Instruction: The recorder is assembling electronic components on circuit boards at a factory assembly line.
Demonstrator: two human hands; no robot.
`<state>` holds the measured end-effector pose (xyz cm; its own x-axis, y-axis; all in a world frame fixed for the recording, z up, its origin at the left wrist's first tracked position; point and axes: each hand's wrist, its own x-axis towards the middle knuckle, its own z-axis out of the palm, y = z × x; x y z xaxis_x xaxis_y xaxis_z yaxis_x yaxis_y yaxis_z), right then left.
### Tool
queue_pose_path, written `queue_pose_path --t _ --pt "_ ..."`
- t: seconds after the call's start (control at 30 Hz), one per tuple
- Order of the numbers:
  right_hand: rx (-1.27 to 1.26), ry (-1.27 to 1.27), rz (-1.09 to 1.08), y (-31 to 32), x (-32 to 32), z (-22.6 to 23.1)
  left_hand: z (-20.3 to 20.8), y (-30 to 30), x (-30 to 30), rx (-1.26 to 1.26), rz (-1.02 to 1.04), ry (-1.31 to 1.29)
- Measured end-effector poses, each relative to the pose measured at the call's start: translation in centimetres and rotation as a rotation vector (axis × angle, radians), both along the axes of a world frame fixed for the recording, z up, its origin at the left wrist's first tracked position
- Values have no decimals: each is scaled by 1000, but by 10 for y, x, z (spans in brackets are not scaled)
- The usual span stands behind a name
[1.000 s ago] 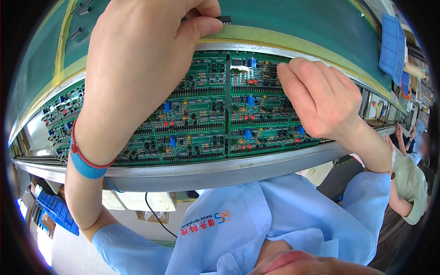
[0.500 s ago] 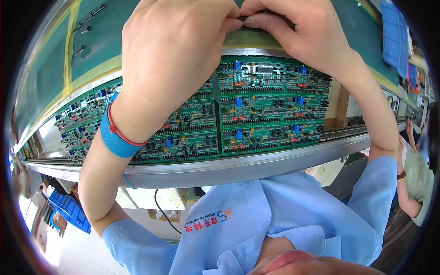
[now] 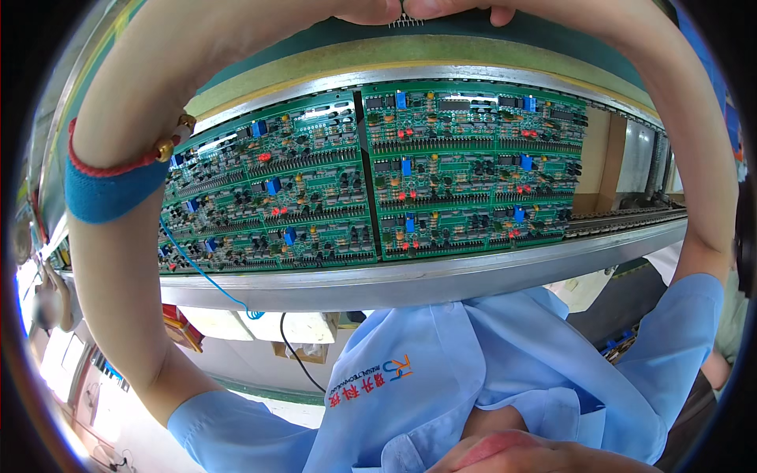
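Note:
At the top edge, my left hand (image 3: 367,9) and my right hand (image 3: 441,8) meet fingertip to fingertip, mostly cut off by the frame. Pinched between them is a small integrated circuit chip (image 3: 406,22), with a row of thin metal pins pointing down; its body is largely hidden by the fingers. Nearer to me, green circuit boards (image 3: 473,177) lie in rows, carrying blue blocks, red parts and black chips. One upper right board has a dark chip (image 3: 454,105) beside a bright bare-looking patch.
A metal rail (image 3: 394,288) runs along the near side of the boards, and another rail (image 3: 331,85) along the far side. Beyond it lies a green work surface (image 3: 315,59). A blue cord (image 3: 206,276) hangs from my left wristband (image 3: 114,189) over the near rail.
Both hands have moved away from me to the top edge, still together. The chip's pins now show between the fingertips. The loose chips at the far left are out of sight.

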<state>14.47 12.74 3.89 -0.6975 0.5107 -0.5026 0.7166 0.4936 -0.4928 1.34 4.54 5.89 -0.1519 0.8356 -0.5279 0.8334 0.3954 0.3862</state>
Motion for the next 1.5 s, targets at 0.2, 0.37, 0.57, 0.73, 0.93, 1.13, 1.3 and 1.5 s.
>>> queue_pose_path --t 0.2,0.37,0.57,0.73,0.93,1.13,1.3,1.5 --pt "-9 96 -25 -5 12 16 1 -5 6 -84 -86 -43" --pt "186 -99 -43 -13 -12 2 -14 -7 7 -112 -18 -33" --pt "90 24 29 -10 8 8 -20 -1 13 -62 29 -29" --pt "-14 282 -9 -2 20 -24 -22 -14 4 169 50 -87" --pt "251 1388 298 -11 41 -72 -42 -46 4 706 -197 0" --pt "482 870 252 -27 46 -36 -42 -54 7 736 -306 257" --pt "930 1168 396 -3 33 -76 -68 -50 0 1214 -630 554" --pt "692 903 400 -27 53 -41 -72 -59 0 1221 -675 702"
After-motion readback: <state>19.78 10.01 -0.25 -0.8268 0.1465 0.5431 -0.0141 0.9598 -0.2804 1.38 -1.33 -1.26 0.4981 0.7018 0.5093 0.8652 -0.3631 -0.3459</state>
